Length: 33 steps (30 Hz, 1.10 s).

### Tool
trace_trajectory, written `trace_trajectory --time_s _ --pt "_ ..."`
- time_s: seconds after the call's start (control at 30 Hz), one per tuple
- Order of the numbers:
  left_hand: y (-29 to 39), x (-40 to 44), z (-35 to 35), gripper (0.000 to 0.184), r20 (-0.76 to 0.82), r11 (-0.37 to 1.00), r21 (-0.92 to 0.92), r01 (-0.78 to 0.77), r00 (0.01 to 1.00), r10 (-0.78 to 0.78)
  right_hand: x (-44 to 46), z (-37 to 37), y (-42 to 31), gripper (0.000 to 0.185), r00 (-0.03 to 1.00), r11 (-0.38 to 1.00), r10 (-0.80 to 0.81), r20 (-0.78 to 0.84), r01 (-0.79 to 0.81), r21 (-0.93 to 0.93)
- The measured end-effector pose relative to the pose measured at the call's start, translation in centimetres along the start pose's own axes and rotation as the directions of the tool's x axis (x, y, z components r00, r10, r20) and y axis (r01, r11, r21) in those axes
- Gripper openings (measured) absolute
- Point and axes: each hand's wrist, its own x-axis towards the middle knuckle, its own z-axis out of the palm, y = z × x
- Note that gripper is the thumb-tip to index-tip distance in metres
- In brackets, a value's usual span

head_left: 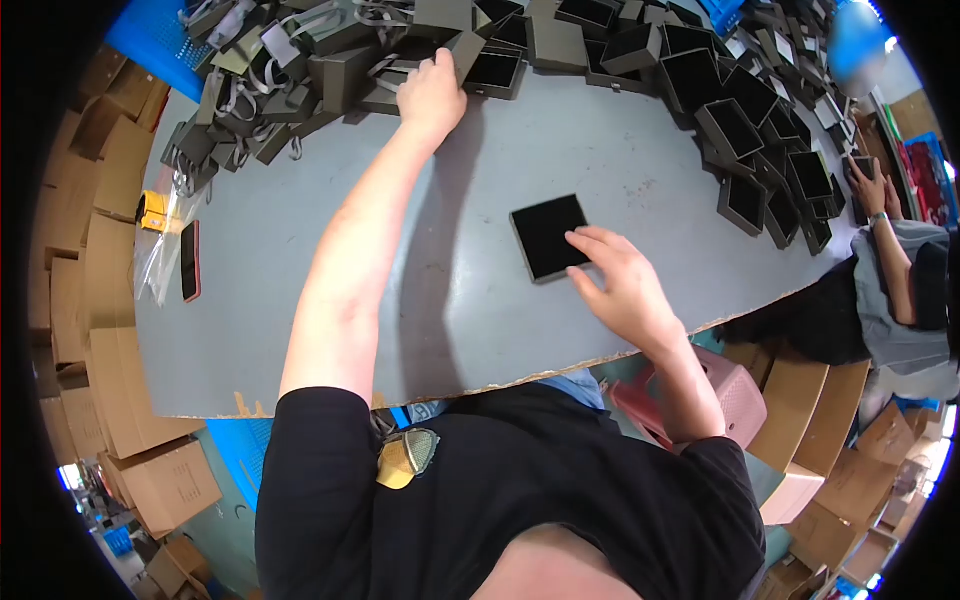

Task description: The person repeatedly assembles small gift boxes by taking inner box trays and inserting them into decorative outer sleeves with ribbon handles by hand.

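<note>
Stretched far across the grey table (340,250), my left hand (432,98) is at the near edge of the box pile, its fingers bent against a grey-green box piece (466,56). My right hand (622,285) has its fingers apart, with the fingertips at the right edge of a shallow box part with a black inside (549,238), which lies flat on the table. Grey-green boxes with ribbons (345,78) are heaped left of my left hand. An open black-lined box (494,72) sits just right of it.
More open black-lined boxes (731,130) are piled at the right. A phone (191,261), a plastic bag and a yellow item (153,211) lie at the left. Cardboard boxes (120,370) stand beyond the left edge. A co-worker (895,270) is at the far right, near a pink stool (728,395).
</note>
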Motion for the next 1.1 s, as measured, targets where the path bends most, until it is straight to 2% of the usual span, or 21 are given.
trace_trajectory --time_s 0.03,0.13,0.2,0.27,0.33,0.43,0.47,0.5,0.53,0.57,0.63,0.73,0.87,1.0,1.1 --pt "0.0 -0.8 -0.1 0.031 -0.127 0.995 0.076 -0.06 0.989 0.069 -0.3 -1.0 -0.1 0.05 0.997 0.995 0.021 0.079 -0.029 0.099" --pt "-1.0 -4.3 -3.2 0.031 0.003 0.923 0.328 -0.2 0.978 0.21 0.9 -2.8 0.3 0.054 0.991 0.988 -0.129 -0.023 0.127 -0.083" --pt "-1.1 -9.6 -6.8 0.034 0.103 0.88 0.389 -0.272 0.962 0.252 1.5 -2.8 0.2 0.064 0.984 0.985 -0.158 0.084 0.163 -0.057" --pt "-0.9 -15.0 -10.1 0.043 0.277 0.866 0.441 -0.234 0.954 0.116 2.1 -2.6 -0.3 0.068 0.96 0.97 -0.227 0.164 0.239 -0.054" --pt "-2.2 -19.4 -10.7 0.057 0.353 0.801 0.533 -0.271 0.932 0.081 2.5 -1.6 -0.3 0.073 0.941 0.948 -0.266 0.208 0.294 -0.119" --pt "-3.2 -23.6 -12.4 0.073 0.401 0.971 0.171 -0.165 0.912 0.085 2.7 0.1 -0.2 0.077 0.934 0.925 -0.273 0.232 0.321 -0.202" --pt "-3.5 -24.5 -13.0 0.073 0.446 0.999 -0.014 -0.049 0.894 0.05 2.7 0.5 -0.1 0.078 0.937 0.919 -0.266 0.227 0.317 -0.233" --pt "-4.9 -25.0 -13.3 0.064 0.439 0.965 -0.261 0.016 0.892 0.104 2.5 0.8 0.0 0.081 0.943 0.906 -0.261 0.207 0.314 -0.283" --pt "-6.7 -25.4 -13.4 0.058 0.416 0.867 -0.493 0.074 0.895 0.16 2.1 0.9 -0.4 0.081 0.95 0.929 -0.231 0.21 0.28 -0.243" --pt "-8.1 -26.0 -13.5 0.059 0.293 0.897 -0.435 -0.076 0.93 0.221 1.6 0.9 -0.9 0.08 0.957 0.949 -0.199 0.211 0.242 -0.205" --pt "-10.0 -27.0 -13.5 0.068 0.055 0.899 -0.257 -0.356 0.923 0.381 0.3 1.3 -1.3 0.081 0.967 0.972 -0.161 0.195 0.19 -0.136" --pt "-10.0 -26.9 -12.7 0.08 0.187 0.904 -0.083 -0.419 0.884 0.427 -1.1 2.9 -2.0 0.083 0.969 0.982 -0.188 0.16 0.19 0.001" --pt "-10.3 -25.0 -10.6 0.08 0.294 0.883 -0.152 -0.445 0.832 0.47 -1.8 4.7 -2.7 0.084 0.973 0.976 -0.218 0.072 0.218 -0.001" --pt "-10.2 -24.5 -8.9 0.046 0.092 0.816 -0.311 -0.486 0.84 0.535 -2.4 4.9 -2.6 0.084 0.975 0.977 -0.214 0.054 0.214 -0.007" --pt "-8.9 -25.1 -8.1 0.027 0.022 0.85 -0.316 -0.422 0.892 0.451 -2.6 4.5 -2.8 0.083 0.963 0.961 -0.261 0.063 0.265 -0.072"
